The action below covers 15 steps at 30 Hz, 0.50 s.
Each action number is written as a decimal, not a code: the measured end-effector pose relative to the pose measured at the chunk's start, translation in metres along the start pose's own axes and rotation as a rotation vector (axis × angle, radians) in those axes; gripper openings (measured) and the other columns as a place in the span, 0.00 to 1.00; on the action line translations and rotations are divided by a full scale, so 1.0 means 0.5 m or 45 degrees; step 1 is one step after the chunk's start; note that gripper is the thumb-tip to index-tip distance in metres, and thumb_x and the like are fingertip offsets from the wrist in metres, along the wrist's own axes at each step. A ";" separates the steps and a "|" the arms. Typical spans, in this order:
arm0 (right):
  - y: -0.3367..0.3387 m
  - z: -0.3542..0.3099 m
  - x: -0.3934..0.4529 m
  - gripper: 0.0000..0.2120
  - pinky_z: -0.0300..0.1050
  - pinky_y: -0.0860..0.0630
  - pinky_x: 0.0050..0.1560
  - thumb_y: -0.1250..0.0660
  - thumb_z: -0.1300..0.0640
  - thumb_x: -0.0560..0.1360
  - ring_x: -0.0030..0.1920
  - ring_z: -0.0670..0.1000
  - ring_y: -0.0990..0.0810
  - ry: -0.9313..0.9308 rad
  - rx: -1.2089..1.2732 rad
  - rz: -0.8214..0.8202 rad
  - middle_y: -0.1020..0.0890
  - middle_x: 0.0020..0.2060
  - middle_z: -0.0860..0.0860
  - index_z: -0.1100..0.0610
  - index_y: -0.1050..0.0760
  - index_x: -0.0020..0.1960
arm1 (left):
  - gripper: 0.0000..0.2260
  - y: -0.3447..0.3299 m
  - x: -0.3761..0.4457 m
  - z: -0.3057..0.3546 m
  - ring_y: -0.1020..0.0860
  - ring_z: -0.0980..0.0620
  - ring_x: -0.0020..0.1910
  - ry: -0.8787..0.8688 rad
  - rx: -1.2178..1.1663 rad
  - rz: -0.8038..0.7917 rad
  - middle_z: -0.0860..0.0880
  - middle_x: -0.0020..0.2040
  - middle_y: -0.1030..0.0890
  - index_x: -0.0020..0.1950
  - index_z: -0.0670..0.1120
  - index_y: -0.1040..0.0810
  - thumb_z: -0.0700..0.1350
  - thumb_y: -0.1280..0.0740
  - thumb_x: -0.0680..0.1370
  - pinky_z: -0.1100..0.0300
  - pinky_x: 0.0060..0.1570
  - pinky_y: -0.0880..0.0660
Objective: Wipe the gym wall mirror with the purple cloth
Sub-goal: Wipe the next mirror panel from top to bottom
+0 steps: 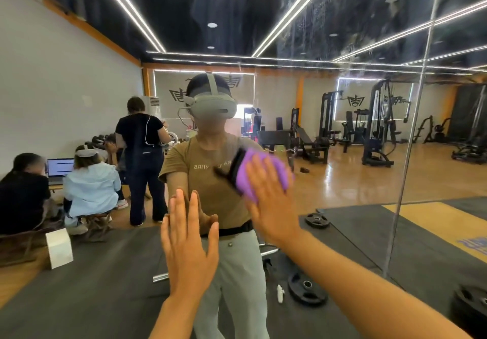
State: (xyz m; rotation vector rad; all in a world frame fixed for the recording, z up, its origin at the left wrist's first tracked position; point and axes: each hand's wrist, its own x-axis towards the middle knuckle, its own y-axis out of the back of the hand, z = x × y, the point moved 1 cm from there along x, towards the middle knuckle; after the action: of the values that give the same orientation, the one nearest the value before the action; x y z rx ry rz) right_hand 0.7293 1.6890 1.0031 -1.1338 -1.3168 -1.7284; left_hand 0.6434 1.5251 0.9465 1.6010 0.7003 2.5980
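The gym wall mirror [342,101] fills the whole view, streaked and smeared in its upper right. My right hand [271,199] presses the purple cloth [263,172] flat against the glass at chest height, fingers straight and spread over it. My left hand [188,243] is raised lower and to the left with straight fingers, palm toward the glass, close to its own reflection. I cannot tell whether it touches the mirror.
A vertical seam [411,138] between mirror panels runs down the right side. The reflection shows me in a headset, several people [89,180] at the left, weight machines [376,127] at the back, and weight plates [307,287] on dark floor mats.
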 end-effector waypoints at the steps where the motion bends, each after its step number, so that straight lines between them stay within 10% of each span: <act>1: -0.015 -0.012 -0.031 0.30 0.65 0.50 0.78 0.47 0.49 0.82 0.81 0.52 0.53 0.153 -0.057 -0.066 0.53 0.82 0.48 0.52 0.51 0.82 | 0.32 0.000 -0.001 -0.004 0.53 0.51 0.80 -0.003 -0.005 -0.005 0.51 0.82 0.54 0.81 0.49 0.50 0.56 0.43 0.80 0.52 0.77 0.56; 7: 0.048 0.069 0.032 0.28 0.55 0.60 0.80 0.45 0.47 0.82 0.81 0.50 0.50 0.906 -0.348 -0.334 0.44 0.80 0.48 0.52 0.45 0.81 | 0.32 0.009 -0.004 -0.022 0.51 0.52 0.80 -0.046 0.020 -0.023 0.51 0.82 0.52 0.81 0.48 0.48 0.54 0.41 0.80 0.50 0.76 0.50; 15: 0.122 0.064 0.307 0.27 0.59 0.57 0.80 0.51 0.47 0.84 0.80 0.56 0.47 0.104 -0.194 0.153 0.42 0.80 0.56 0.57 0.44 0.80 | 0.33 -0.007 -0.002 -0.006 0.50 0.51 0.80 -0.005 -0.017 0.058 0.50 0.82 0.50 0.81 0.49 0.50 0.55 0.41 0.80 0.46 0.76 0.50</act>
State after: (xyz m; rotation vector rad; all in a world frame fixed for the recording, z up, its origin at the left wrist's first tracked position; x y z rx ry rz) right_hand 0.7310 1.7026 1.1707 -1.1886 -1.0614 -1.7904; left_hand 0.6403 1.5271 0.9433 1.6363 0.6522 2.6243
